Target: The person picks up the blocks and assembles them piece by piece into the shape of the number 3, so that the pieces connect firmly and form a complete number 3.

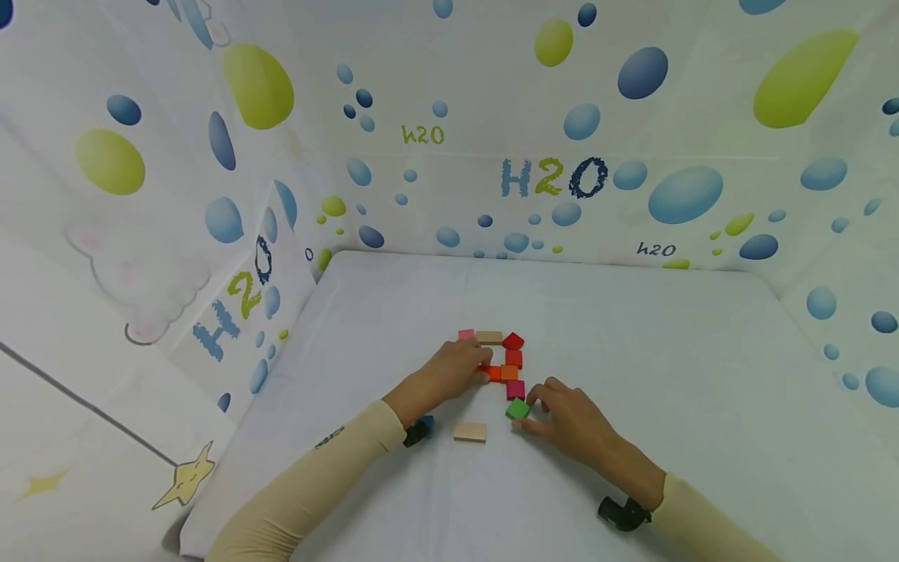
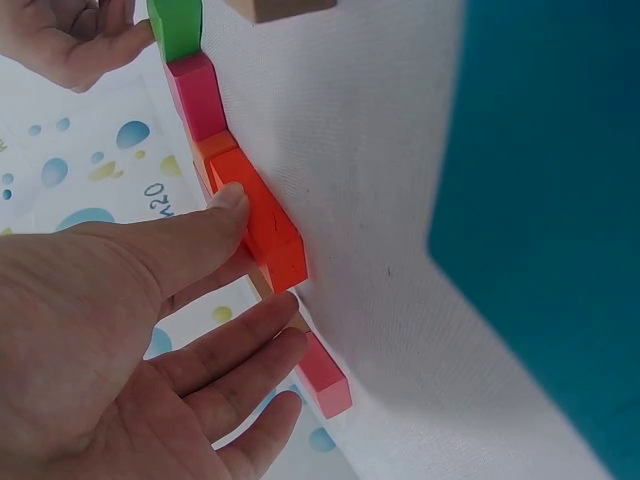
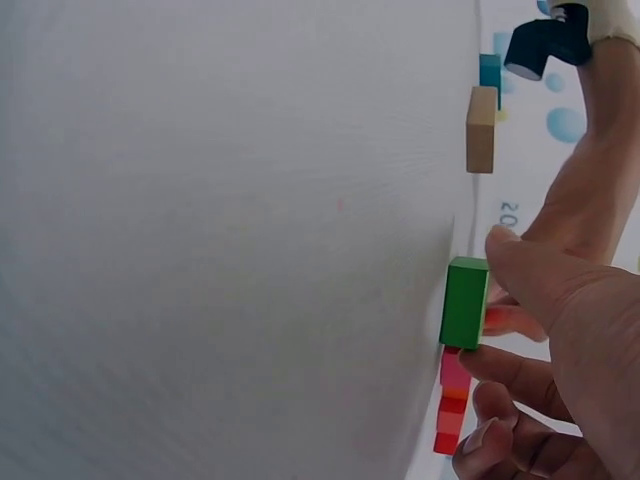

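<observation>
My left hand (image 1: 460, 367) pinches a long orange block (image 2: 265, 225) between thumb and index finger, its other fingers held out loosely. One end of that block meets a lighter orange block (image 1: 509, 372) in a column. My right hand (image 1: 572, 417) has thumb and index finger at opposite sides of a green block (image 3: 465, 303), at the column's near end. Just beyond the green block lies a crimson block (image 1: 516, 389). Farther up are a red block (image 1: 514, 358) and a red angular block (image 1: 513, 341). A wooden block (image 1: 489, 337) and a pink block (image 2: 325, 375) extend leftward.
A loose wooden block (image 1: 470, 432) lies nearer on the white tabletop (image 1: 632, 328). By the left wrist sits a teal block (image 2: 550, 200), large in the left wrist view. Patterned walls (image 1: 477, 140) border the table at the back and sides.
</observation>
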A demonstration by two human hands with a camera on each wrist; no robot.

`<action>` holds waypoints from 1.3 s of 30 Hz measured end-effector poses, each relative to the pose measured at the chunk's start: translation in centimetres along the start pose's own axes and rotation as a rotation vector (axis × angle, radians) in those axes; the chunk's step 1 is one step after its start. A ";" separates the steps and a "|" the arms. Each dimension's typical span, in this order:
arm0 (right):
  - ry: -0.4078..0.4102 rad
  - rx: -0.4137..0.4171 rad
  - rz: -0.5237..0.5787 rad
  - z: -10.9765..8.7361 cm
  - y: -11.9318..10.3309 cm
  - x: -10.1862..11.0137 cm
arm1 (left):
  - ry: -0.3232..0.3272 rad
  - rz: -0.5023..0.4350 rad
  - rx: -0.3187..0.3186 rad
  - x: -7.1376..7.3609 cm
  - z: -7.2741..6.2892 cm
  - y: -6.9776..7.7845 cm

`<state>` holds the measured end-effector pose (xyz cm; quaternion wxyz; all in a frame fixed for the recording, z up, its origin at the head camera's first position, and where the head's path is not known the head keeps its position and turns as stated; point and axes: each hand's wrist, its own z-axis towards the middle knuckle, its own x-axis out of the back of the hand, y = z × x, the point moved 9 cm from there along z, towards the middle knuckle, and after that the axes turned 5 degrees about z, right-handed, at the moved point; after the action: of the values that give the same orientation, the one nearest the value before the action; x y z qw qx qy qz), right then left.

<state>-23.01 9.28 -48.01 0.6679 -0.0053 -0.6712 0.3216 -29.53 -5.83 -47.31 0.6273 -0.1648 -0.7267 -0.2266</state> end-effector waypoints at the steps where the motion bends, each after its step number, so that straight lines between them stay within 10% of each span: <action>1: -0.003 -0.005 -0.002 0.0 0.0 0.0 | 0.000 0.002 -0.001 0.0 0.0 0.0; 39: 0.027 0.034 -0.038 -0.2 -0.6 0.2 | 0.014 0.004 -0.013 0.3 0.0 0.1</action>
<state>-22.63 8.99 -47.63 0.6828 0.0144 -0.6564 0.3204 -29.51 -5.78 -46.96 0.6316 -0.1688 -0.7205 -0.2312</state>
